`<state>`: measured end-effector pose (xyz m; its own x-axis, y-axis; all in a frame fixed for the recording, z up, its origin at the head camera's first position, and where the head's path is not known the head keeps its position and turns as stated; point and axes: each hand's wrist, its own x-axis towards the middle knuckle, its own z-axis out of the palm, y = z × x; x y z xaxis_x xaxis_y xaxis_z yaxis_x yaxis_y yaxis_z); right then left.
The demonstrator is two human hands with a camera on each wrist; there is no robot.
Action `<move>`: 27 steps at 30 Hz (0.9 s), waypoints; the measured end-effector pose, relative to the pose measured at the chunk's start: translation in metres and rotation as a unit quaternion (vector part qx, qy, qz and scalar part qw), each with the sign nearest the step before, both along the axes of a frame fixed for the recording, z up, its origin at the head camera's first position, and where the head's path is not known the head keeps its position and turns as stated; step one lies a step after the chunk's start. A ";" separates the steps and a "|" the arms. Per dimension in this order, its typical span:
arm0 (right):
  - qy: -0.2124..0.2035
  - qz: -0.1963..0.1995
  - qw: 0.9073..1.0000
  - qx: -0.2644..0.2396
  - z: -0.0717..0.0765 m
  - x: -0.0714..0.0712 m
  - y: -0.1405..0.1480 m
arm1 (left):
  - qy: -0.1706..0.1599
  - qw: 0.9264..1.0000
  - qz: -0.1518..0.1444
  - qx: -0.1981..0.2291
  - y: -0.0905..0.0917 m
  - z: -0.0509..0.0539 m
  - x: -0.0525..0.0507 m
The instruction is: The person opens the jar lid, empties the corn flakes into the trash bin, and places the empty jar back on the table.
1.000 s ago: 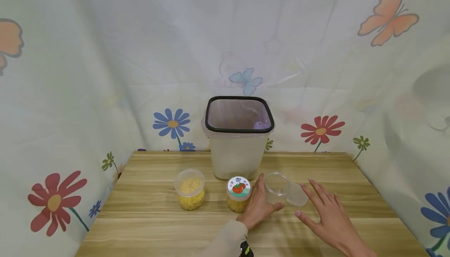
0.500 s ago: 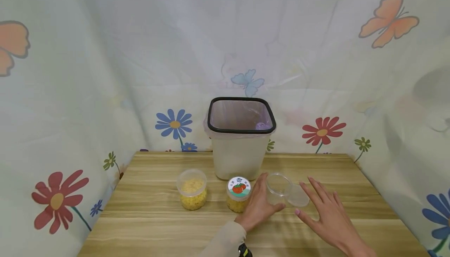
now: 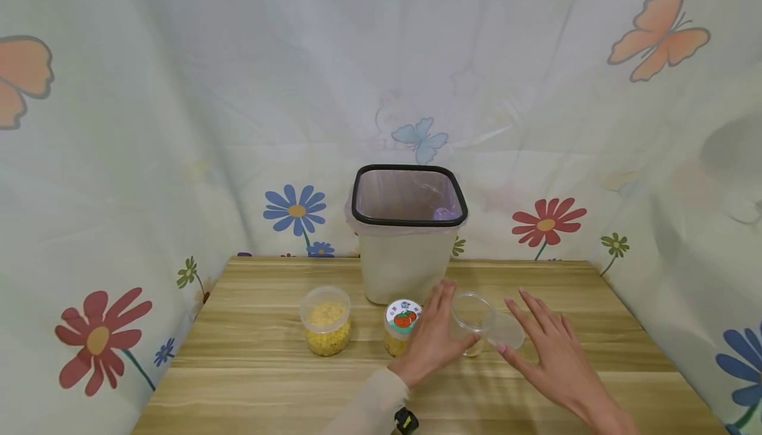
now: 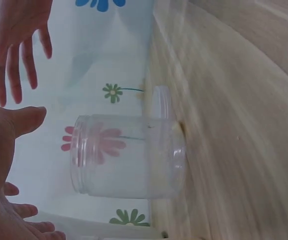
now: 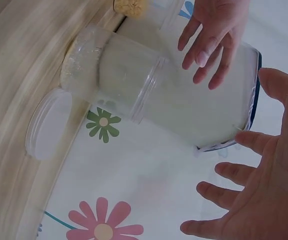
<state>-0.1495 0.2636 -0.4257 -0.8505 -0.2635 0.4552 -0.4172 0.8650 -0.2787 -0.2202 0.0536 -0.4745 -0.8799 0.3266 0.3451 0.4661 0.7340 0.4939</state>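
A clear plastic jar [image 3: 473, 313] stands upright and uncovered on the table, with its round translucent lid [image 3: 507, 331] lying flat beside it. My left hand [image 3: 430, 336] hovers to the left of this jar, fingers extended and thumb apart; in the left wrist view a gap separates it from the jar [image 4: 126, 160]. On the other side my right hand [image 3: 550, 359] is held up with spread fingers, holding nothing. Partly behind the left hand is a lidded jar [image 3: 400, 321] with a tomato-like picture on top and yellow bits inside. Farther left stands an uncovered jar [image 3: 326, 339] of yellow bits.
A pale waste bin [image 3: 401, 263] with a black rim and a purple liner stands at the back of the wooden table [image 3: 250, 382]. A cloth [image 3: 238, 91] printed with flowers and butterflies hangs around the back and sides.
My left hand has risen slightly off the clear jar's side and now covers more of the lidded jar. The right hand has shifted up a little. The jars stay in place.
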 end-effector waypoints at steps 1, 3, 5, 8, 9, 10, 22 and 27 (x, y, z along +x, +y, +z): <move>-0.002 0.000 1.000 0.000 0.001 -0.001 0.000 | 0.005 1.000 0.000 -0.005 -0.002 0.001 -0.001; -0.003 0.002 1.000 -0.001 0.002 -0.003 0.000 | 0.018 1.000 0.000 -0.017 -0.005 0.002 -0.002; -0.003 0.006 1.000 -0.004 0.003 -0.005 -0.001 | 0.028 0.999 -0.002 -0.027 -0.009 0.005 -0.004; 0.000 0.010 1.000 -0.004 0.005 -0.009 -0.003 | 0.042 0.998 -0.002 -0.041 -0.014 0.010 -0.004; 0.000 0.010 1.000 -0.003 0.005 -0.011 -0.003 | 0.044 0.998 -0.003 -0.044 -0.016 0.012 -0.004; 0.000 0.011 1.000 -0.003 0.006 -0.012 -0.004 | 0.045 0.998 -0.004 -0.047 -0.018 0.014 -0.003; -0.027 0.022 0.999 0.001 0.012 -0.022 -0.018 | 0.098 0.990 0.016 -0.099 -0.047 0.023 0.004; -0.013 0.032 0.999 0.000 0.011 -0.026 -0.024 | 0.110 0.988 0.017 -0.109 -0.060 0.022 0.006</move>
<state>-0.1759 0.2397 -0.4150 -0.8431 -0.3185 0.4333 -0.4650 0.8365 -0.2898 -0.2142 -0.0061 -0.4524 -0.8035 0.3853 0.4538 0.5174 0.8290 0.2122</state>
